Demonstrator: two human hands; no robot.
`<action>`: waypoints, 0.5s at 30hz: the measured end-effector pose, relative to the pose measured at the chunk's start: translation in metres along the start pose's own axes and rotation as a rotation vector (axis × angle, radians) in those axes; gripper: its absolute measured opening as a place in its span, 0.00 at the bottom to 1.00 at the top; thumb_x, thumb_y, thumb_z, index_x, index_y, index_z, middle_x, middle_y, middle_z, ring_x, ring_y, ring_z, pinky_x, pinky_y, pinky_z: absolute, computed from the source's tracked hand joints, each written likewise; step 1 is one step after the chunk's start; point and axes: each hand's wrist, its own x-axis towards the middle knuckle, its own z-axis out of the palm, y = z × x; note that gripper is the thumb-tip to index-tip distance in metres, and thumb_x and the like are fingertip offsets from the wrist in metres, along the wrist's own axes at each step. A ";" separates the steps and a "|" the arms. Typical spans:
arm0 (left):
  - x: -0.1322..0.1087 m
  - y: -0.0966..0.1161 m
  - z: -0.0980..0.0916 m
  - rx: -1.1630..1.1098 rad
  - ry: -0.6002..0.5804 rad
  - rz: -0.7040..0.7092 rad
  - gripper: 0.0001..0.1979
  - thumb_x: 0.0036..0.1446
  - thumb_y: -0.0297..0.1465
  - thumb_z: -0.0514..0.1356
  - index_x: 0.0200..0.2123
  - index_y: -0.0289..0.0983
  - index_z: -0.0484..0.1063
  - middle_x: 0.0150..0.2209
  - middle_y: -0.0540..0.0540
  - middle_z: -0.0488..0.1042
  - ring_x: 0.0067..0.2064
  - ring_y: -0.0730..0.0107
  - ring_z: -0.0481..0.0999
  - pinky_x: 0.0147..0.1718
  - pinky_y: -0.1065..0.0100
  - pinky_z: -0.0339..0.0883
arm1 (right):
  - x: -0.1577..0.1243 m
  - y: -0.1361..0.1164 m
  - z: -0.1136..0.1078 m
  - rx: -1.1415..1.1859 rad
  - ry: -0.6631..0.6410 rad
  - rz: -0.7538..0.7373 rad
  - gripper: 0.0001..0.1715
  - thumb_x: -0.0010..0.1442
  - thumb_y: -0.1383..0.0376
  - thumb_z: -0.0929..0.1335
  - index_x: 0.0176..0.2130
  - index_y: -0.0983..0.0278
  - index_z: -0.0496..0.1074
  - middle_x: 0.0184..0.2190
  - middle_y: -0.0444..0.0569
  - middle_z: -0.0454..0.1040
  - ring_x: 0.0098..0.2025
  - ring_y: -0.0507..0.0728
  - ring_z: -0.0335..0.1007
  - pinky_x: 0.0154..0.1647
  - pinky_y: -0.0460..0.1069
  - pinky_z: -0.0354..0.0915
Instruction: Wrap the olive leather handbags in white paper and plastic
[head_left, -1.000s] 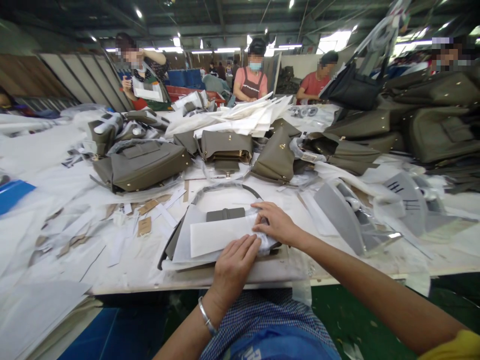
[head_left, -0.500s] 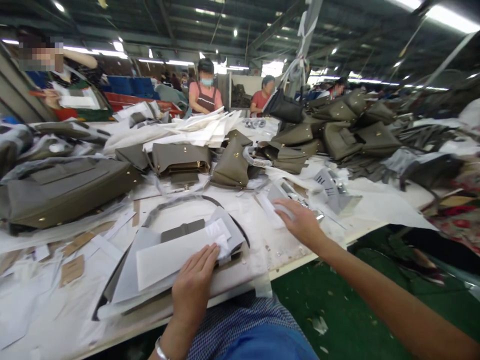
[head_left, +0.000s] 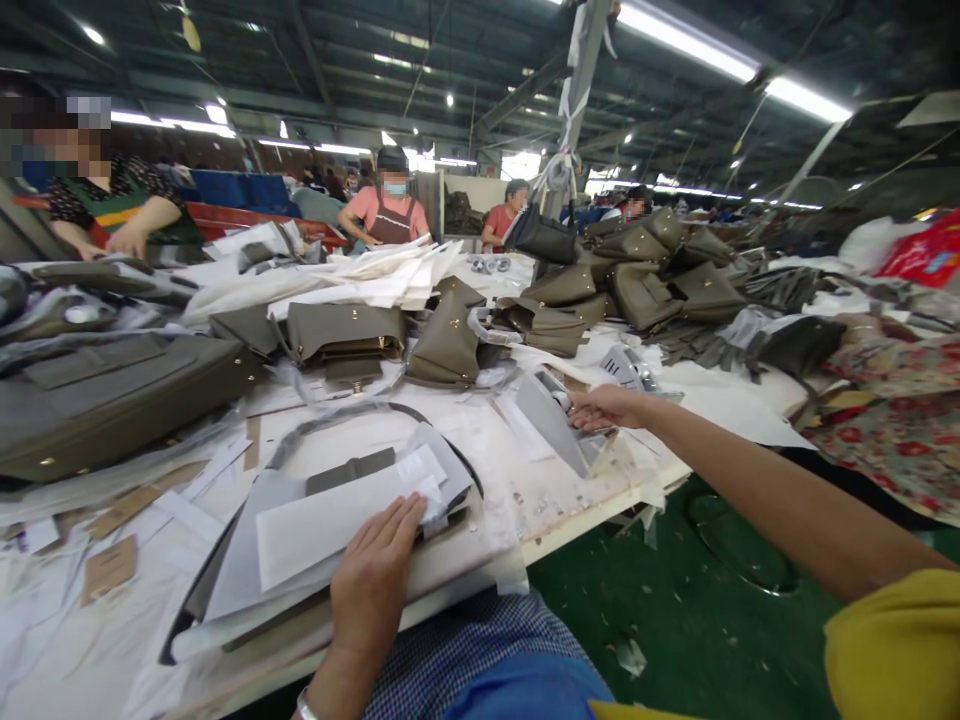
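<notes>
Olive leather-like material shows between the pale coverings of the bag (head_left: 349,470), which lies before us near the front edge of the table (head_left: 495,492). To do this well, we should press the white sheet (head_left: 326,533) lightly and evenly with our left hand (head_left: 379,570), so nothing creases or slides while we reach across. Those fingers lie straight and close together on the sheet, gripping nothing. Our right hand (head_left: 607,408) bunches its fingers narrowly at the grey piece (head_left: 541,422); whether they pinch anything, we cannot tell.
</notes>
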 end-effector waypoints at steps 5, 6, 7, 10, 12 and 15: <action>-0.001 -0.001 0.001 0.006 -0.003 0.012 0.19 0.66 0.26 0.53 0.58 0.37 0.70 0.56 0.47 0.75 0.55 0.58 0.76 0.51 0.59 0.70 | -0.016 0.001 -0.012 0.103 0.010 -0.014 0.17 0.66 0.59 0.69 0.35 0.72 0.76 0.34 0.58 0.80 0.29 0.49 0.76 0.30 0.40 0.74; -0.001 -0.001 0.001 0.005 -0.003 0.016 0.19 0.66 0.26 0.53 0.59 0.37 0.69 0.56 0.47 0.75 0.55 0.58 0.75 0.52 0.59 0.69 | -0.024 0.001 -0.015 0.112 0.027 -0.024 0.17 0.66 0.59 0.69 0.35 0.72 0.76 0.35 0.58 0.81 0.29 0.49 0.76 0.30 0.39 0.74; -0.001 -0.001 0.001 0.003 -0.001 0.020 0.19 0.66 0.26 0.52 0.59 0.37 0.69 0.56 0.47 0.75 0.55 0.59 0.75 0.52 0.59 0.69 | -0.035 0.001 -0.018 0.119 0.048 -0.035 0.16 0.65 0.59 0.69 0.35 0.72 0.77 0.35 0.57 0.81 0.29 0.49 0.76 0.30 0.39 0.74; -0.001 0.000 0.000 -0.008 0.001 0.014 0.19 0.66 0.26 0.51 0.58 0.37 0.69 0.56 0.47 0.75 0.55 0.58 0.75 0.52 0.59 0.69 | -0.072 0.004 -0.026 0.121 0.134 -0.067 0.15 0.62 0.58 0.71 0.35 0.70 0.78 0.38 0.58 0.81 0.29 0.50 0.76 0.29 0.40 0.74; -0.001 0.000 -0.001 -0.014 -0.002 0.006 0.19 0.66 0.26 0.51 0.59 0.37 0.69 0.56 0.47 0.75 0.55 0.57 0.75 0.52 0.59 0.69 | -0.098 0.012 -0.028 0.105 0.185 -0.081 0.15 0.61 0.57 0.72 0.35 0.69 0.79 0.40 0.59 0.81 0.30 0.51 0.76 0.27 0.40 0.74; -0.003 -0.002 0.000 -0.012 -0.005 0.020 0.20 0.67 0.26 0.50 0.60 0.38 0.68 0.57 0.47 0.74 0.56 0.57 0.75 0.52 0.59 0.68 | -0.125 0.038 -0.024 0.091 0.241 -0.067 0.16 0.59 0.56 0.73 0.35 0.68 0.79 0.41 0.60 0.81 0.29 0.51 0.75 0.23 0.39 0.70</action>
